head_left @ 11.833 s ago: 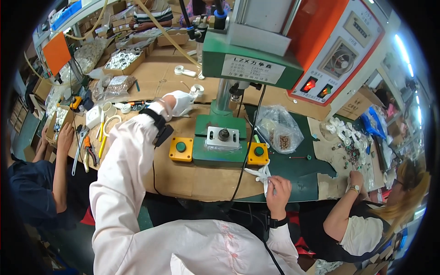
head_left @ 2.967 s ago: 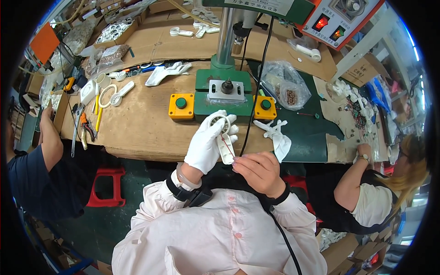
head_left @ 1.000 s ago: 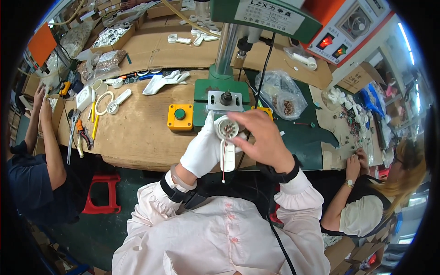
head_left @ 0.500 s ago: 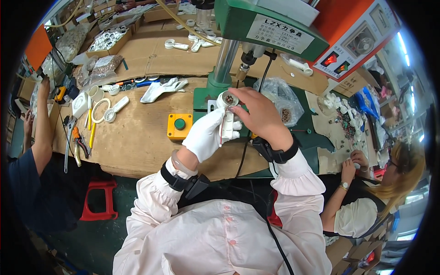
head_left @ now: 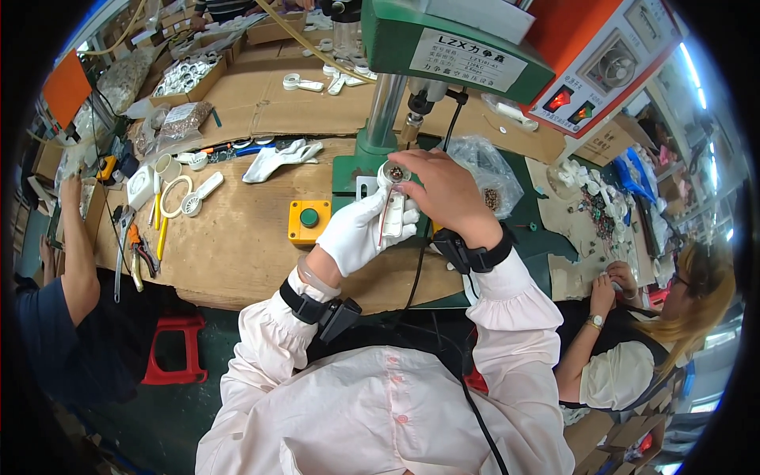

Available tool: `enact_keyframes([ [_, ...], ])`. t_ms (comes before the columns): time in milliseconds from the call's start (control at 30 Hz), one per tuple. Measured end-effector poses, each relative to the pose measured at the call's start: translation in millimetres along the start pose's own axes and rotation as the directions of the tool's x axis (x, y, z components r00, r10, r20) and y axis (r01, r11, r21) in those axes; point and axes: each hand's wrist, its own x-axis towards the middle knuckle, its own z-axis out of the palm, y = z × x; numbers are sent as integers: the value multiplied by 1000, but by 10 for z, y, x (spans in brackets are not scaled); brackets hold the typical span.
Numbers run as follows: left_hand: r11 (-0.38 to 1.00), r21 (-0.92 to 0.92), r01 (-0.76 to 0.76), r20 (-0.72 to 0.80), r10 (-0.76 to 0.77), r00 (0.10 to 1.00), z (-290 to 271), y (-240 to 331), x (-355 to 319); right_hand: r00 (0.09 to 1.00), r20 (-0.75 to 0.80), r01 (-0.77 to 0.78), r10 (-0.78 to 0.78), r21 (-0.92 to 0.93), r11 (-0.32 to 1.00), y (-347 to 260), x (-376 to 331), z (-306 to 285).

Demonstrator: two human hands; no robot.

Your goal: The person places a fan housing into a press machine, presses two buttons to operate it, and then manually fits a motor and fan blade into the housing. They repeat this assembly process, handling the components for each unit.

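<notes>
My left hand (head_left: pixel 362 235), in a white glove, grips a white plastic handle-shaped housing (head_left: pixel 393 214) with a round cup at its far end. A thin reddish wire (head_left: pixel 383 218) runs along the housing. Inside the cup sits a small coppery, metallic part (head_left: pixel 396 172). My bare right hand (head_left: pixel 450 190) closes round the cup's right side, thumb at the near rim and fingers at the far rim. Both hands are just in front of the green press (head_left: pixel 378 138), whose metal ram (head_left: pixel 412 127) hangs above and beyond the cup.
A yellow box with a green button (head_left: pixel 309 222) lies left of my hands. Right of them is a clear bag of small coppery parts (head_left: pixel 491 194). Further left are a white glove (head_left: pixel 281 161), pliers (head_left: pixel 142 253) and white plastic parts (head_left: pixel 190 202). Co-workers sit at both sides.
My hands keep nearly the same hold on the housing, and the view has shifted slightly. At the left, the co-worker's raised hand has come down.
</notes>
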Motion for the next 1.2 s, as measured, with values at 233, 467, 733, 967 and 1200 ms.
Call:
enact_keyframes([
  [233, 999, -32, 3, 0, -3, 1000, -50, -19, 10, 1000, -23, 4, -5, -28, 1000, 12, 7, 38],
  [467, 1000, -12, -12, -11, 12, 1000, -11, 24, 2, 998, -59, -35, 36, 14, 999, -9, 8, 27],
  [733, 999, -44, 9, -33, -10, 999, -97, -42, -13, 999, -7, -43, 43, 9, 999, -40, 15, 73],
  [967, 999, -47, 14, -29, -15, 999, -92, -66, -37, 999, -3, -46, 46, 7, 999, -14, -7, 114],
  [1200, 1000, -15, 3, -67, -4, 998, 87, -25, -388, 965, -261, 28, 23, 191, 981, -79, -392, -197],
])
